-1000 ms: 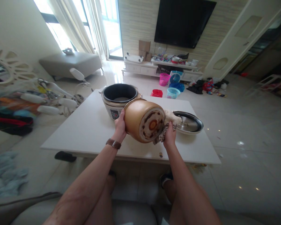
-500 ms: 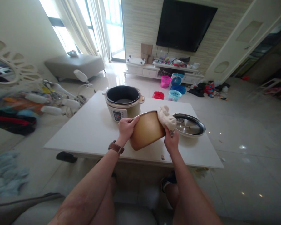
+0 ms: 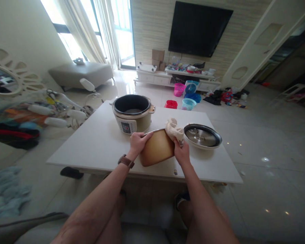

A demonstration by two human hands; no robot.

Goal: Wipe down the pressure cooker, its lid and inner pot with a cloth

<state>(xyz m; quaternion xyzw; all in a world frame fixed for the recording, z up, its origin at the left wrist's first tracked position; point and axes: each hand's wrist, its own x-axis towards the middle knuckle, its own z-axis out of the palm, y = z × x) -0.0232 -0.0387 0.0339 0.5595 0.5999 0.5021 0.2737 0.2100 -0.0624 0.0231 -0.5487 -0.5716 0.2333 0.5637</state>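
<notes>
A gold-coloured inner pot [image 3: 157,148] is tilted on its side above the front of the white table. My left hand [image 3: 138,144] is closed on its rim at the left, thumb over the edge. In my right hand [image 3: 182,151] is a cream cloth [image 3: 174,129], bunched against the pot's right edge. Behind the pot stands the pressure cooker body [image 3: 139,121], uncovered, its dark inside showing. To the right, the round cooker lid [image 3: 202,136] lies with its metal underside up. The pot's inside is hidden from me.
The white table [image 3: 91,149] spans the middle, with a small object [image 3: 175,172] near its front edge. Beyond it on the floor are a red basin [image 3: 171,104], a light blue basket [image 3: 188,104] and a pink basket [image 3: 179,89]. A white lamp-like stand [image 3: 73,105] is at the left.
The pot and both hands have come slightly lower. My right hand and the cloth have shifted a little left along the pot's edge. The view has moved slightly.
</notes>
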